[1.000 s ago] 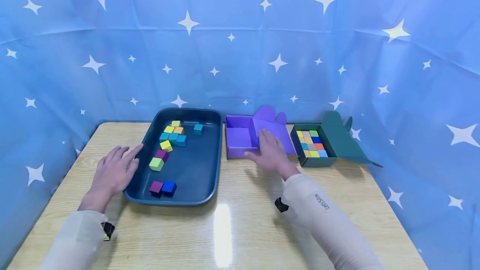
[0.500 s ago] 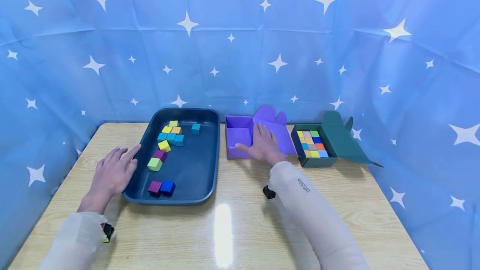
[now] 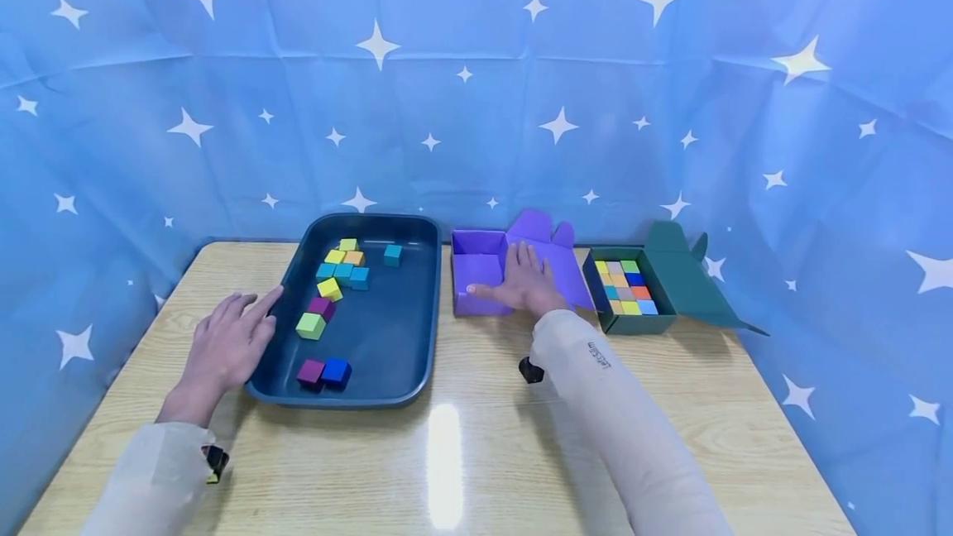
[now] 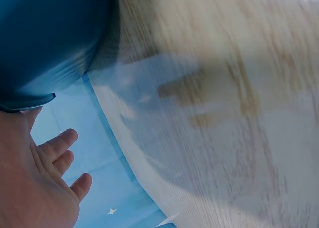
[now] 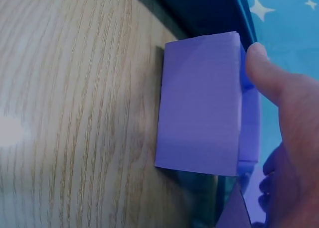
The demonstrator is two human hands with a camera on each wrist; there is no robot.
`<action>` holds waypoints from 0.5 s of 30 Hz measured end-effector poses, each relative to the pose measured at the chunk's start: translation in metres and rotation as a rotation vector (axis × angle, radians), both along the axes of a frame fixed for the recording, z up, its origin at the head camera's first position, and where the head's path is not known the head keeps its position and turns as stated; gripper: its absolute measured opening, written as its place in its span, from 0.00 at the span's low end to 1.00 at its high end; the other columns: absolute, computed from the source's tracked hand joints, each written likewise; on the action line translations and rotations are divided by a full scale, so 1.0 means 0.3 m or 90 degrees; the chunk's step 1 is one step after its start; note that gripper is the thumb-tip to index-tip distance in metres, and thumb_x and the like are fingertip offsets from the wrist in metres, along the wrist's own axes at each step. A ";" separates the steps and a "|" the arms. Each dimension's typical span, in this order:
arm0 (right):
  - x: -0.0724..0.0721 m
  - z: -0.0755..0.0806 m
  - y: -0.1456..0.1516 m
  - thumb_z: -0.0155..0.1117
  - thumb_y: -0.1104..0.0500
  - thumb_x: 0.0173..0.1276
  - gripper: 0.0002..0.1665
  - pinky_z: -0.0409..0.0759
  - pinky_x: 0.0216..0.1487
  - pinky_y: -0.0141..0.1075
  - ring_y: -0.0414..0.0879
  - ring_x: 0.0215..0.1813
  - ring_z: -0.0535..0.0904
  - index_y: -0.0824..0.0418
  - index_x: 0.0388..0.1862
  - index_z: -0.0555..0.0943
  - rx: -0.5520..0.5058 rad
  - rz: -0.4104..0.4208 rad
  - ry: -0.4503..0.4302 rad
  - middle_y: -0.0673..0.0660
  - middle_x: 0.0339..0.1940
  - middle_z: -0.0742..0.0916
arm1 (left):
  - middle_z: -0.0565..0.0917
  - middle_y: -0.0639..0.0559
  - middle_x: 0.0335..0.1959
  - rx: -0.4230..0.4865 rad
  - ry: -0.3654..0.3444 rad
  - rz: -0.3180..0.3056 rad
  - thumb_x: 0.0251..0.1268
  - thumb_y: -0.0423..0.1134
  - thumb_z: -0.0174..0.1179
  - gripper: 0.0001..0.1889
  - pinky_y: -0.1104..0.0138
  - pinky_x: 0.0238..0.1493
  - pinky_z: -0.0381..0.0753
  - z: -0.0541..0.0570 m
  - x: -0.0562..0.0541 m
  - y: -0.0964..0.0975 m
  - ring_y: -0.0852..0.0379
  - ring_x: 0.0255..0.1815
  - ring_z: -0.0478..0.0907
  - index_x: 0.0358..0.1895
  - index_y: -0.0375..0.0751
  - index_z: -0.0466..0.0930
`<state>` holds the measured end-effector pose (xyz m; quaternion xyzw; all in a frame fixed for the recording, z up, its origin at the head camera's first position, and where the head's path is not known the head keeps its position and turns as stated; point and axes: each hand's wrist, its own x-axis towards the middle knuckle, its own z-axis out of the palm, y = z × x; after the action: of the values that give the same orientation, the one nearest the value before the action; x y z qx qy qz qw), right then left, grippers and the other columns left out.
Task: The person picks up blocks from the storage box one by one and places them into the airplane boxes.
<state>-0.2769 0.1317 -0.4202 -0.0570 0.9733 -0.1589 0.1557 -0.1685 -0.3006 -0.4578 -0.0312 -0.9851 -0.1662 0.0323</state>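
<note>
Twelve bright cubes [image 3: 343, 274] scattered in one navy tray [image 3: 390, 329], left hand [image 3: 227, 346] outstretched by its rim, right hand [image 3: 527, 286] spread over one opened purple box [image 3: 476, 306], twelve further cubes [image 3: 624, 293] packed in one green box [image 3: 636, 325].

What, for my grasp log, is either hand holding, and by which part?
Nothing: the left hand is at the tray rim, the right hand by the purple box, neither gripping.

Your right hand [image 5: 296, 131] fills the edge at 3 o'clock, its thumb [image 5: 266, 76] extended by the rim of a purple box [image 5: 199, 106] near center; whether they touch is unclear. A dark blue tray [image 5: 209, 9] sits at 1 o'clock, star-printed cloth [image 5: 289, 29] at 2, wooden tabletop [image 5: 75, 108] at 9.
</note>
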 end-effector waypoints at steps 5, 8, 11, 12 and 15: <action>-0.007 -0.012 0.001 0.54 0.20 0.56 0.73 0.33 0.79 0.57 0.59 0.82 0.30 0.64 0.79 0.34 0.008 0.002 -0.005 0.64 0.81 0.39 | 0.60 0.28 0.71 0.006 -0.002 -0.003 0.79 0.52 0.29 0.27 0.26 0.61 0.49 -0.003 0.000 0.003 0.27 0.74 0.48 0.78 0.57 0.50; -0.010 -0.017 0.001 0.56 0.21 0.55 0.73 0.34 0.79 0.58 0.58 0.82 0.30 0.63 0.79 0.34 -0.010 0.000 -0.009 0.63 0.81 0.39 | 0.60 0.28 0.71 0.008 -0.002 -0.001 0.79 0.52 0.29 0.27 0.26 0.61 0.49 -0.006 0.000 0.002 0.28 0.74 0.48 0.78 0.57 0.50; -0.013 -0.020 -0.001 0.57 0.21 0.55 0.74 0.34 0.79 0.57 0.58 0.82 0.30 0.61 0.79 0.33 -0.026 -0.003 -0.015 0.62 0.81 0.39 | 0.60 0.28 0.71 0.008 -0.001 0.002 0.79 0.52 0.29 0.27 0.26 0.61 0.49 -0.007 0.000 0.000 0.28 0.74 0.48 0.78 0.57 0.50; -0.013 -0.020 -0.003 0.57 0.21 0.54 0.74 0.34 0.79 0.58 0.58 0.82 0.30 0.61 0.79 0.33 -0.030 -0.004 -0.019 0.62 0.81 0.38 | 0.60 0.28 0.71 0.009 -0.001 0.003 0.79 0.52 0.29 0.27 0.26 0.61 0.49 -0.007 0.000 -0.001 0.28 0.74 0.47 0.78 0.57 0.50; -0.013 -0.021 -0.006 0.56 0.19 0.53 0.76 0.35 0.79 0.58 0.58 0.82 0.30 0.61 0.79 0.32 -0.028 -0.001 -0.028 0.62 0.81 0.38 | 0.59 0.28 0.71 0.012 -0.004 0.007 0.79 0.52 0.29 0.27 0.26 0.61 0.49 -0.007 -0.001 -0.003 0.28 0.74 0.47 0.78 0.57 0.50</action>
<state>-0.2808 0.1300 -0.4267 -0.0564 0.9658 -0.1819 0.1759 -0.1689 -0.3015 -0.4600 -0.0254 -0.9838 -0.1750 0.0303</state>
